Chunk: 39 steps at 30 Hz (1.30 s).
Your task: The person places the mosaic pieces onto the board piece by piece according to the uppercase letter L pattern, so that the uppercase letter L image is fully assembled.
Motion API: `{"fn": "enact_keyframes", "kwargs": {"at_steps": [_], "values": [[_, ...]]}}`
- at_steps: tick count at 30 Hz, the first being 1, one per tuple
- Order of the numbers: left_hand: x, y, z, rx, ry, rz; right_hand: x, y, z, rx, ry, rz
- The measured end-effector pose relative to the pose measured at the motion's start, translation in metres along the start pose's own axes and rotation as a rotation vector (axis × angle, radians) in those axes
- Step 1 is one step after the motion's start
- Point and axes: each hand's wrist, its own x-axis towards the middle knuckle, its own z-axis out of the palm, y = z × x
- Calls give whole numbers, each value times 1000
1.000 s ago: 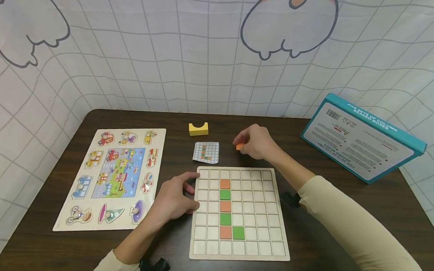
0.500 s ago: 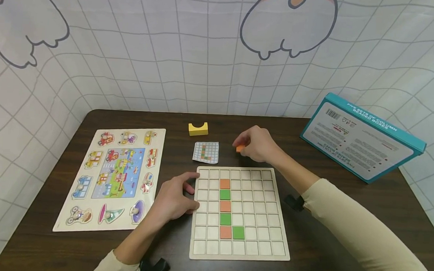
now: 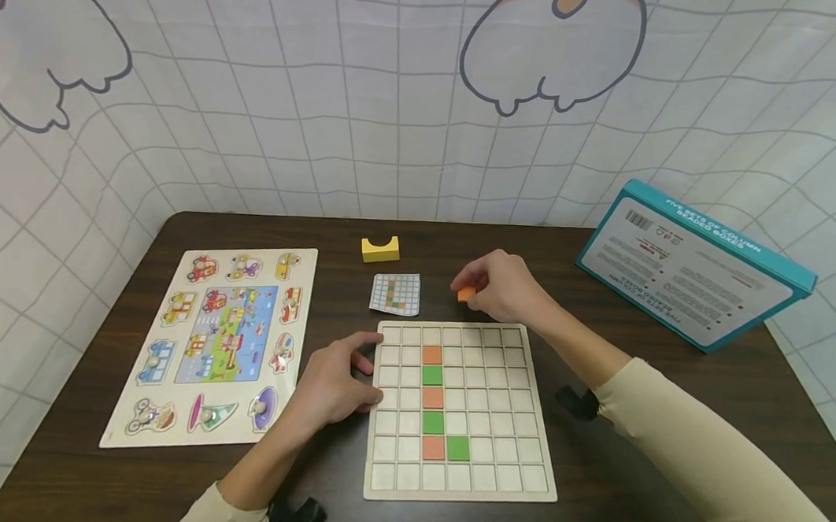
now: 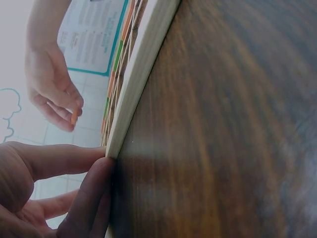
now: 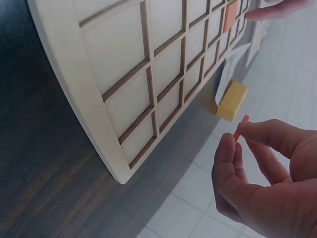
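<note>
A: What is nearest to the person?

B: The grid board [image 3: 463, 409] lies on the table [image 3: 626, 477]. In its third column there are orange and green tiles in turn, and one more green tile [image 3: 458, 447] sits just beside the lowest orange one.

A: And the left hand?

B: The left hand [image 3: 337, 379] rests at the left edge of the board. The thumb and fingers [image 4: 64, 161] press against the edge, a little bent; it steadies the board and grasps nothing else.

A: What is beside it?

B: On the left lies a picture puzzle [image 3: 218, 345] with vehicles, apart from the board.

A: Where is the right hand?

B: The right hand [image 3: 505, 285] is just beyond the far edge of the board. It pinches a small orange tile [image 3: 467, 294] between thumb and fingertips. The tile is above the table and touches neither board nor table, as far as I can see from the wrist view.

A: And farther?

B: A small pattern card [image 3: 396, 294] lies just behind the board, then a yellow block [image 3: 380, 249] near the far table edge. At the right a teal box [image 3: 694, 264] leans tilted against the wall.
</note>
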Motion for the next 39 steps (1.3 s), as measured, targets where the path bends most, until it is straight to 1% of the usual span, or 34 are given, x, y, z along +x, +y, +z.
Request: {"fn": "enact_keyframes", "kwargs": {"at_steps": [9,15,23,33,39], "values": [[-1,-1,-1,-2,2,7,-13,-1,-1,12,2,-59],[-3,-1,-1,5,4,24,-21,-4,1,7,5,-64],[-1,-1,0,-6,1,7,-35,-4,5,1,7,-98],[0,-1,1,-12,-1,6,-58,-3,16,-1,-2,-74],[1,-2,1,-16,-3,7,-74,-2,22,36,-3,-99]]}}
